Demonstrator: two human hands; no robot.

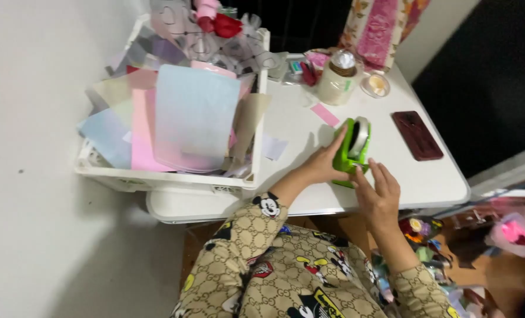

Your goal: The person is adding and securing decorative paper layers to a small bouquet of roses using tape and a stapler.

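Note:
A bright green tape dispenser [353, 148] with a roll of clear tape stands on the white table [427, 182]. My left hand [323, 163] grips its left side and holds it steady. At the dispenser's near end my right hand [379, 193] has its fingertips on the cutter, fingers pinched at the tape end. Both sleeves are beige with a cartoon print.
A white basket [156, 176] stuffed with pastel paper sheets fills the table's left. A jar [337, 79], a small round dish [375, 85], a pink paper strip [325, 115] and a dark red phone [417, 135] lie beyond the dispenser. Colourful clutter sits on the floor at the right.

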